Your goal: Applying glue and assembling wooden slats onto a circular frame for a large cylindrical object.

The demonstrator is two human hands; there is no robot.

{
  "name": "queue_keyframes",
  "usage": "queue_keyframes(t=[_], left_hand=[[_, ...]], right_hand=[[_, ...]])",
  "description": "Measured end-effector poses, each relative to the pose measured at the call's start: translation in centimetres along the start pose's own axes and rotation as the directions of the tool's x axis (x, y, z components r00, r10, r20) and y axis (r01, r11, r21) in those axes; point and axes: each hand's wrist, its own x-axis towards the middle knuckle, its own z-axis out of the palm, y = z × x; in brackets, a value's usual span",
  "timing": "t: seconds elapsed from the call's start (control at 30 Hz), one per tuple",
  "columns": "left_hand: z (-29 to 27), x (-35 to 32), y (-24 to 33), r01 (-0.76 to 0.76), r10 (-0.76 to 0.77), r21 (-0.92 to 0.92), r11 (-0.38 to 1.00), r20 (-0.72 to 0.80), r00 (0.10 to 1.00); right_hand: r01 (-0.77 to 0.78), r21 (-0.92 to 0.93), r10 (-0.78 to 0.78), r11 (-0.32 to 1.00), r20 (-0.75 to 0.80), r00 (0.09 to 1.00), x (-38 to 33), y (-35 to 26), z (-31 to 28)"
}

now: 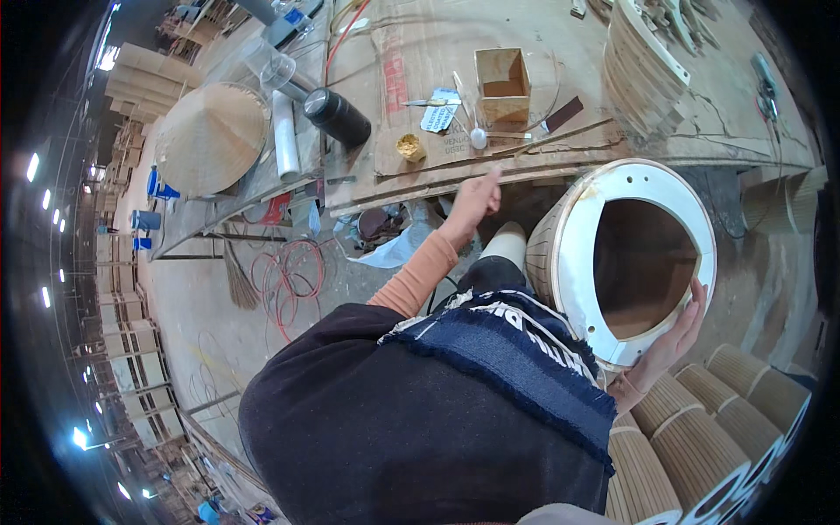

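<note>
My right hand (pixel 675 341) grips the lower right rim of a slatted wooden drum shell (pixel 547 249), fingers along the edge of its opening. A white ring (pixel 577 258) with small holes covers the shell's facing end. The shell is tilted beside my lap, and its inside is dark. Left of it, my left hand (pixel 475 206) hovers by the workbench edge, index finger stretched out and other fingers partly curled. I see nothing held there. Nearest on the bench are a small cup of yellowish paste (pixel 409 147) and a white-tipped stick (pixel 478 137).
The workbench (pixel 359 188) bears an open wooden box (pixel 503 109), a knife (pixel 429 103), a black bottle (pixel 337 118) and curved slatted pieces (pixel 643 66). A conical hat (pixel 210 136) lies at left. More slatted shells (pixel 691 437) lie lower right; a red hose (pixel 289 280) coils on the floor.
</note>
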Motion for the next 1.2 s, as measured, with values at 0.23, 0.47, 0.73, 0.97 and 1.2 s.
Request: queue_keyframes(t=[0.23,0.47,0.73,0.97,1.2], left_hand=[[-4.5,4.9,-5.0,-0.222,0.335,0.303,0.927,-0.4,0.853],[-7.7,15.1,-4.7,-0.101,0.599,0.736,0.67,-0.454,0.659],[-5.8,11.6,-0.3,-0.263,0.734,0.774,0.576,-0.348,0.584],[3.6,-0.6,12.3,-0.664,0.827,0.559,0.496,-0.072,0.557],[11.0,-6.9,16.0,-0.915,0.84,0.13,0.381,0.365,0.402]], right_hand=[[0.056,-0.109,-0.05,0.992,0.058,0.997,0.2,-0.1,-0.2],[0.064,-0.085,-0.062,0.994,0.025,0.998,0.0,0.5,-0.3],[0.064,-0.091,-0.063,0.994,0.014,0.998,0.0,-0.5,-0.2],[0.032,0.16,-0.06,0.987,0.171,0.983,-1.0,-5.1,1.6],[-0.428,0.687,-0.089,0.588,0.581,0.809,-1.5,-8.0,6.4]])
